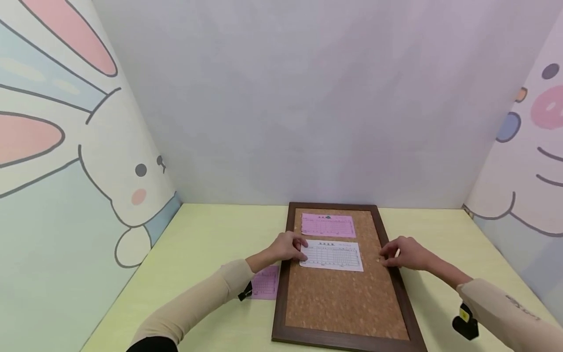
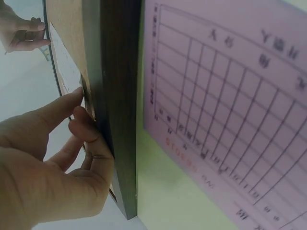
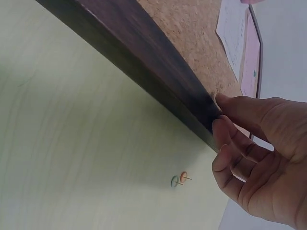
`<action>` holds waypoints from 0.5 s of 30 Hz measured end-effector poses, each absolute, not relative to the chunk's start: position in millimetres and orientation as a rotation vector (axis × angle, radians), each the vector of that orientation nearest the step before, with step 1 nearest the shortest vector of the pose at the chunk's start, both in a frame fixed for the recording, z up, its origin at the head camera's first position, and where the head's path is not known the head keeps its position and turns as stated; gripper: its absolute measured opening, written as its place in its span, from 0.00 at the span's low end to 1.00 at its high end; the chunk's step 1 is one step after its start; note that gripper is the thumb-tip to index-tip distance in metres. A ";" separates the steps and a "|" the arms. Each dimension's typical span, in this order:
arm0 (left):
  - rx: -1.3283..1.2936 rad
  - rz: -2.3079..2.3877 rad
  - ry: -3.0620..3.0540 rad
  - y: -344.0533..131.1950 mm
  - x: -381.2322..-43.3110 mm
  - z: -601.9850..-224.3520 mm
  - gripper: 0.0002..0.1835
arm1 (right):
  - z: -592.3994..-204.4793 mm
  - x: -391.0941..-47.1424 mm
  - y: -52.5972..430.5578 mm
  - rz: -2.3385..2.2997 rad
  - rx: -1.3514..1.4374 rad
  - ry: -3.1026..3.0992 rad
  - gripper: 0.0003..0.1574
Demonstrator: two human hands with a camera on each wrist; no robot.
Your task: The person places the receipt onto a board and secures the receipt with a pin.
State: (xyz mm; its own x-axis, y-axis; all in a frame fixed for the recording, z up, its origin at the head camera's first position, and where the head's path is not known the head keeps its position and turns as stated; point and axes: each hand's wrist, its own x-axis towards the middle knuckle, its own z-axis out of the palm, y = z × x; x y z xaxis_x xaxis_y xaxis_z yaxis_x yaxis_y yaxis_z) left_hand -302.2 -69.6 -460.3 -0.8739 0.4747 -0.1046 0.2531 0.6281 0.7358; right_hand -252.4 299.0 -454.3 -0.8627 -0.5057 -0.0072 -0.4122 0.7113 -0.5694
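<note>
A white printed form lies on a cork board, below a pink form with a green tack at its top. My left hand holds the white form by its left edge, thumb and finger spread along it. Over the board's right side, my right hand has its fingers curled, fingertips right at the dark frame and thumb near the cork. A tiny tan thing shows by those fingertips; I cannot tell whether they pinch it.
Another pink form lies on the table left of the board, partly under my left arm. On the table to the right are a green tack and an orange tack. Behind the pale yellow table rises a grey wall.
</note>
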 end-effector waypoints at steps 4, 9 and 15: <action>0.612 1.054 2.564 -68.1 -304.3 -457.1 0.14 | -450.1 -255.0 306.9 -0.856 -0.733 2.761 0.13; 0.619 1.039 2.576 -67.8 -308.5 -458.8 0.14 | -448.2 -257.7 320.3 -0.819 -0.696 2.794 0.14; 0.603 1.062 2.554 -68.7 -308.3 -461.0 0.14 | -455.0 -258.3 338.3 -0.632 -0.515 2.892 0.08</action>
